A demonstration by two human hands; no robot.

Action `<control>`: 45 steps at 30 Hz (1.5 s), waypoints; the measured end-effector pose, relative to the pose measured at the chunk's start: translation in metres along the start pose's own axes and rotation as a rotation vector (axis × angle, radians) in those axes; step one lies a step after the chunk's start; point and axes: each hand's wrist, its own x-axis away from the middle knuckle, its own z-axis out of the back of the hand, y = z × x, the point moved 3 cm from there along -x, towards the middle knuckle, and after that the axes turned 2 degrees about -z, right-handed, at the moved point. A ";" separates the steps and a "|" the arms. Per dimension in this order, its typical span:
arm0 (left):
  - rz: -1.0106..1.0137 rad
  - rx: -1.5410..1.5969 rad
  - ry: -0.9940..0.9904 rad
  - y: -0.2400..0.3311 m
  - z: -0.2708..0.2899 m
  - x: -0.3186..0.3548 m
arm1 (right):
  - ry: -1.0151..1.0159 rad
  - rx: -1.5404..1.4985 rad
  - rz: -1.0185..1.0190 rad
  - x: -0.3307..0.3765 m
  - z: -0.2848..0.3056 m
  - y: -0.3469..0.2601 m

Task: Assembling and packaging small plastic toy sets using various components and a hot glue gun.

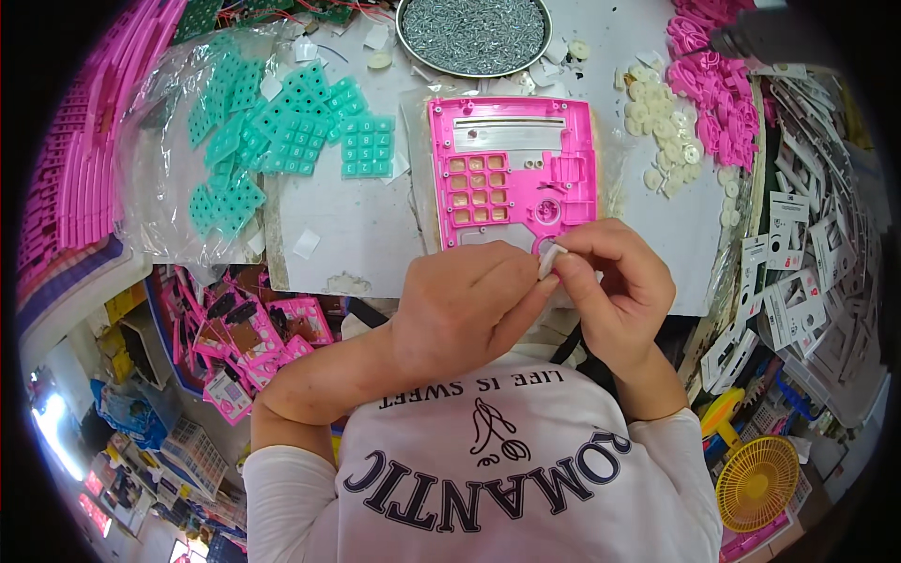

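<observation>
Both my hands meet just below a pink plastic housing (514, 169), which lies on the table with a grid of square openings and a round socket. My right hand (624, 286) pinches a small white piece (550, 261) between thumb and fingertips. My left hand (469, 296) is closed too, its fingertips pressed to the same white piece. A pink ring-shaped part (542, 243) shows right beside the fingertips; whether it is held or belongs to the housing I cannot tell. The exact kind of the white piece is too small to make out.
Turquoise rubber keypads (291, 131) lie at the left, partly on clear plastic. A round metal dish (474, 38) of screws stands at the back. Cream discs (666, 131) and pink parts (723, 113) are heaped at the right. White printed cards (807, 244) and pink panels (89, 178) flank the table.
</observation>
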 end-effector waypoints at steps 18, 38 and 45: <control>0.212 -0.042 -0.011 -0.012 0.043 0.003 | -0.281 0.822 0.111 -0.051 0.003 0.009; 0.095 -0.701 0.010 -0.116 0.064 -0.166 | -0.372 0.837 0.125 -0.056 0.005 0.009; 0.052 -0.808 -0.173 -0.132 0.056 -0.163 | -0.477 0.788 0.244 -0.062 0.011 0.015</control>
